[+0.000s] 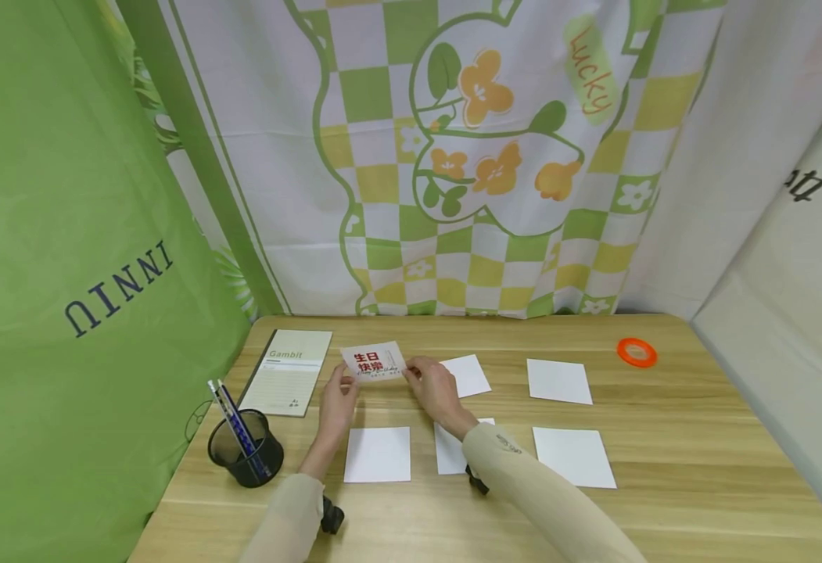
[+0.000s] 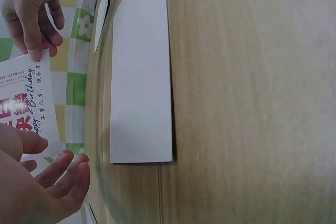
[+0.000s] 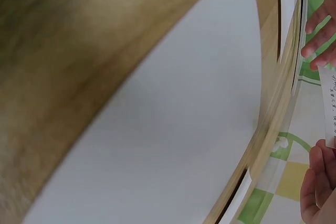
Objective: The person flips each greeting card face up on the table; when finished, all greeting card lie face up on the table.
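Observation:
A white birthday card (image 1: 371,363) with red and black lettering is held up off the table, tilted, between both hands. My left hand (image 1: 338,400) pinches its lower left corner with the thumb and fingers. At the right edge, my right hand (image 1: 440,392) grips the card between thumb and fingertips. In the left wrist view, the printed side of the card (image 2: 46,98) shows, partly covered by the left hand (image 2: 42,187). Below the card lies a white square paper (image 1: 377,455). Another white square (image 1: 472,377) sits just behind the right hand.
More white squares lie on the wooden table (image 1: 692,485), one (image 1: 456,453) partly under the right forearm. At left are a Gambit notebook (image 1: 289,367) and a black mesh pen holder (image 1: 259,463) with pens (image 1: 236,418). An orange tape ring (image 1: 623,350) lies at the back right.

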A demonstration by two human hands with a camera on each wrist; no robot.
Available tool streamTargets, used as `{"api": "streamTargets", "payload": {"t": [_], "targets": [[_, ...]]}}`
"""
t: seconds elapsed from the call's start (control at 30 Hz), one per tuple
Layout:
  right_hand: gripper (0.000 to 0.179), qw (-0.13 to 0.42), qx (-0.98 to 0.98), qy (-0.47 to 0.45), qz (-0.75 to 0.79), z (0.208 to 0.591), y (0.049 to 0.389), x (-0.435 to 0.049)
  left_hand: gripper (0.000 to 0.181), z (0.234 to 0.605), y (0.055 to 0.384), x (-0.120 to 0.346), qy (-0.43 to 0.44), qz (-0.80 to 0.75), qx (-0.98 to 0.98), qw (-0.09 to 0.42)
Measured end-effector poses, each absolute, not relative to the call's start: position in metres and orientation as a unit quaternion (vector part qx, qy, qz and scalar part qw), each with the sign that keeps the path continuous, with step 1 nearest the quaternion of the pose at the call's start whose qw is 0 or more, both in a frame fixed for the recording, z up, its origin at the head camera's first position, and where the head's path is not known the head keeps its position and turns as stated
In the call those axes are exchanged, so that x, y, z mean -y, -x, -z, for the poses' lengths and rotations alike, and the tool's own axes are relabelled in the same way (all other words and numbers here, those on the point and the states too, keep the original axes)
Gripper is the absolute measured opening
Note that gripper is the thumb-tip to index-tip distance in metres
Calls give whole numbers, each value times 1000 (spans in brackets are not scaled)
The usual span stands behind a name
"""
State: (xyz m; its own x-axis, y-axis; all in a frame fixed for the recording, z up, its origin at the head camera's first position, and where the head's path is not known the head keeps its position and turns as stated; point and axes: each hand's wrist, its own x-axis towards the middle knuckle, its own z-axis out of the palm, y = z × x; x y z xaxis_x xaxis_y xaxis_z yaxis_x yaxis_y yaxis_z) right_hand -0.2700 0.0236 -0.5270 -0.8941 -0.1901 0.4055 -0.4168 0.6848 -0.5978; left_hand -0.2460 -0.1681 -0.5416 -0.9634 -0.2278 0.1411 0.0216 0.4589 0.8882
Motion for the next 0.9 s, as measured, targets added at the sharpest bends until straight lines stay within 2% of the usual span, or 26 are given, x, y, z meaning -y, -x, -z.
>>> {"api": "streamTargets", "payload": {"t": [0.17,0.47,0.67,0.9], "targets": [[12,149,902,-159,-373,527,268,-21,50,543,245,168,-68,493,859,120],[13,155,893,-159,-391,526,267,-19,37,542,247,169,-79,467,869,145],[14,141,885,-155,-416,526,267,-18,35,541,246,170,-83,464,869,154],[29,119,874,-146,-448,527,270,-18,35,539,245,169,-83,471,863,166]]}}
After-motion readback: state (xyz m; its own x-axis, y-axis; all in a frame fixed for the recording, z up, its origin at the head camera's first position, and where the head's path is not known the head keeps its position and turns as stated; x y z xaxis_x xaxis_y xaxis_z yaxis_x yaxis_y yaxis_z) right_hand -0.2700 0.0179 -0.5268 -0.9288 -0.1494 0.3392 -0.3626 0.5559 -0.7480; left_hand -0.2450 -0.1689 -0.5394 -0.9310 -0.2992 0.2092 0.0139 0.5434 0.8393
